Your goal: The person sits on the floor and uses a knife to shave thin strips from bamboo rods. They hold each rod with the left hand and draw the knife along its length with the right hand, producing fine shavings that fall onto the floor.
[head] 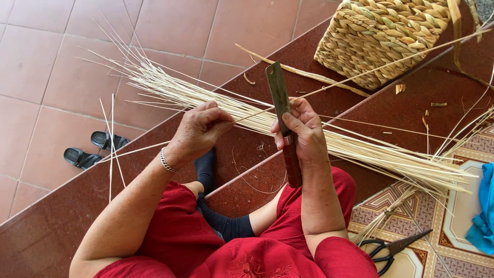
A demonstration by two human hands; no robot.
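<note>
We sit on dark red stone steps (77, 216) that run diagonally across the view, with a floor of large reddish tiles (62, 62) below them on the far left and a patterned tile floor (463, 216) on the near right. Our left hand (198, 131) is closed around one thin pale strip (360, 72), pinching its end between thumb and fingers; the strip runs from there up to the far right. Our right hand (303, 128) grips the dark handle of a knife (280, 103), whose flat blade stands up and touches the strip. Behind both hands a long bundle of pale reed strips (360, 149) lies across the steps, fanning out far left and near right. A woven basket (381, 36) stands on a step at the far right. A pair of black sandals (95, 149) rests on the tiles at left, black scissors (391, 249) lie on the patterned floor at near right, and a blue cloth (483, 211) shows at the right edge.
</note>
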